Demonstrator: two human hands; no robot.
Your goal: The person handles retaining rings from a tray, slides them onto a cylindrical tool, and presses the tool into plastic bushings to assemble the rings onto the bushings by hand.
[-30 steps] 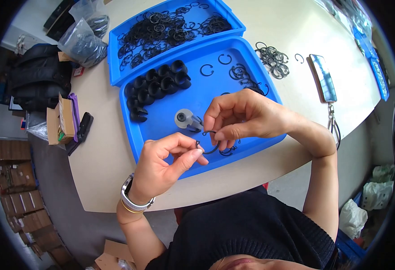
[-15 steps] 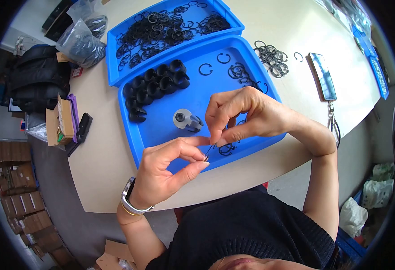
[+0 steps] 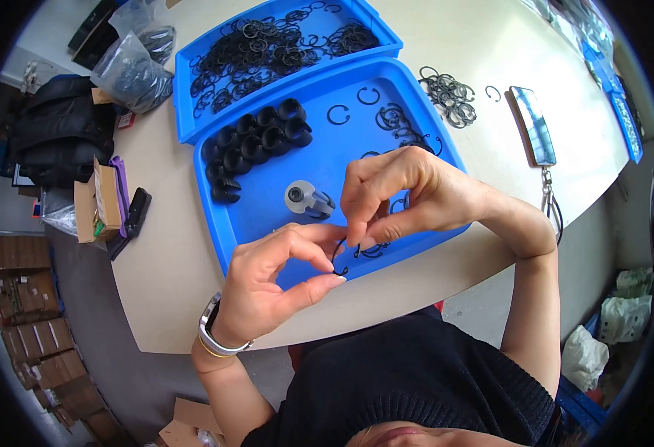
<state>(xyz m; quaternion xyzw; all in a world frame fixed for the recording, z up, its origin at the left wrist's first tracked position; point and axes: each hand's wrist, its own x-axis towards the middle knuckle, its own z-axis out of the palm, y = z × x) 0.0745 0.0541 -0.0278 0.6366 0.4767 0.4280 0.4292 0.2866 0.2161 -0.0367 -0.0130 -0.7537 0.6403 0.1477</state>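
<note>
Between both hands, above the front edge of the blue tray (image 3: 226, 242), is a thin black snap ring (image 3: 336, 261) with an open gap. My left hand (image 3: 275, 279) pinches its lower left side between thumb and forefinger. At its upper end, the thumb and fingertips of my right hand (image 3: 409, 197) are closed on it. Behind the hands, a grey-and-white cylindrical fixture (image 3: 308, 200) lies in the tray. Rows of black cup-like rings (image 3: 256, 141) stand at the tray's left. Loose snap rings (image 3: 397, 123) lie at its right, partly hidden by my right hand.
A second blue tray (image 3: 185, 127) behind holds a heap of black snap rings (image 3: 267, 48). More snap rings (image 3: 450, 97) lie on the table beside a phone (image 3: 533, 127) with a strap. At left are a cardboard box (image 3: 96, 201), a black backpack (image 3: 66, 130) and plastic bags (image 3: 137, 74).
The snap ring has turned in my fingers, so its curve and open ends show more plainly. My hands stay almost in place, with slight finger movement.
</note>
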